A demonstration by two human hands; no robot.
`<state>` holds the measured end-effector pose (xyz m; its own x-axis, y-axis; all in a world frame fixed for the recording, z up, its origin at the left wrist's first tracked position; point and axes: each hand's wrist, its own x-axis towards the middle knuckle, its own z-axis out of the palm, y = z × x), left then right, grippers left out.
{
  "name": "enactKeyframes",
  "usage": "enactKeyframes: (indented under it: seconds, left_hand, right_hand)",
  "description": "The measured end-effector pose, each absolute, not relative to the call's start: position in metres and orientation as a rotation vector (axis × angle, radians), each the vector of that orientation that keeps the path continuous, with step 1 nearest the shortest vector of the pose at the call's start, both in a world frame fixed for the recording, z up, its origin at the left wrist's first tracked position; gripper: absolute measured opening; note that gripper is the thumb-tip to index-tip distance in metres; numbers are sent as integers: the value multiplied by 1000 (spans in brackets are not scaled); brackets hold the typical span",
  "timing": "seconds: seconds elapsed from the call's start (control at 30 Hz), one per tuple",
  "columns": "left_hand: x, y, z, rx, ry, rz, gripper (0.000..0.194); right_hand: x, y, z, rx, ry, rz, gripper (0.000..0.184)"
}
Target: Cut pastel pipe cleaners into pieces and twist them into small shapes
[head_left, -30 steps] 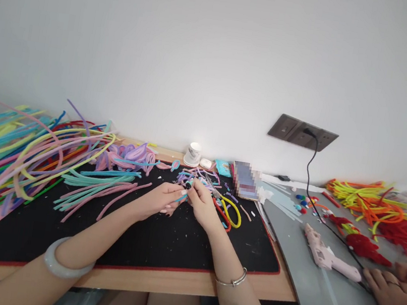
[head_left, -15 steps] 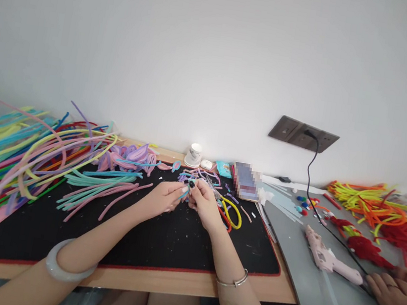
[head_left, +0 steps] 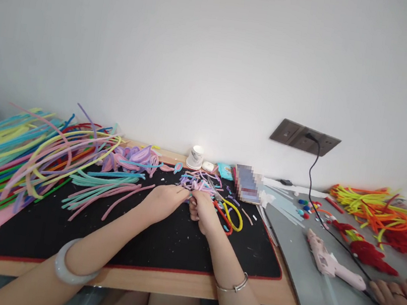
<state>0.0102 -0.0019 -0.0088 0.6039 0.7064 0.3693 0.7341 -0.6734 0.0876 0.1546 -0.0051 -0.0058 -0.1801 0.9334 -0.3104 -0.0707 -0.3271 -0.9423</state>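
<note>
pinching together, 2 hands, left (head_left: 170, 203) and right (head_left: 201, 211), fingertips meeting over the black mat (head_left: 158, 248) on the bench (head_left: 153, 285); whatever is between the fingers is hidden, cannot tell the grip or its axis. short stem pieces (head_left: 199, 181), too many to count, heaped just beyond the fingers, pointing every way. left of the left hand, 1 spread of green and pink stems (head_left: 106, 188), long axis near-left to far-right; 1 pink stem (head_left: 123, 202) beside it, curved, same direction. far left, 1 big mixed pile (head_left: 60, 161), not countable; 1 purple-pink bundle (head_left: 136, 156). by the wall: 1 cup (head_left: 195, 157), 1 white case (head_left: 208, 166), 1 blue packet (head_left: 225, 171), 1 phone (head_left: 248, 183), screen pixelated. scissors (head_left: 241, 221), yellow loop, just right of the right hand. grey surface: 1 glue gun (head_left: 328, 264), 1 co-worker's ringed hand (head_left: 397, 301) just beside it. dark print on cup, unreadable; no brand legible.
</note>
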Motion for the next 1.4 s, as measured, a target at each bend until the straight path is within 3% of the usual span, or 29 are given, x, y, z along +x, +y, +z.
enactKeyframes:
  seconds: [0.23,0.5,0.63,0.83,0.9,1.13,1.4]
  left_hand:
    - [11,0,-12,-2742,-1193,-648,19]
    - [11,0,-10,-2879,-1312,-811,20]
    - [13,0,-4,-3100,-1447,-1158,27]
    - [17,-3,-2,-3605,-1729,-2118,33]
    - [17,-2,-3,-3592,-1764,-2261,33]
    - [12,7,-11,-3229,-1941,-2058,31]
    - [15,12,-22,-3093,-2075,-2076,32]
  right_hand:
    - [159,-4,-2,-1256,-840,1889,31]
    - [156,-7,-1,-1144,-987,1672,22]
    - [156,-7,-1,-1116,-1153,1514,23]
    - [157,-10,4,-1103,-1621,960,22]
    - [158,-11,8,-1115,-1723,835,21]
    - [211,-20,15,-1572,-1690,464,15]
    - [251,-34,-12,-2088,-1924,156,28]
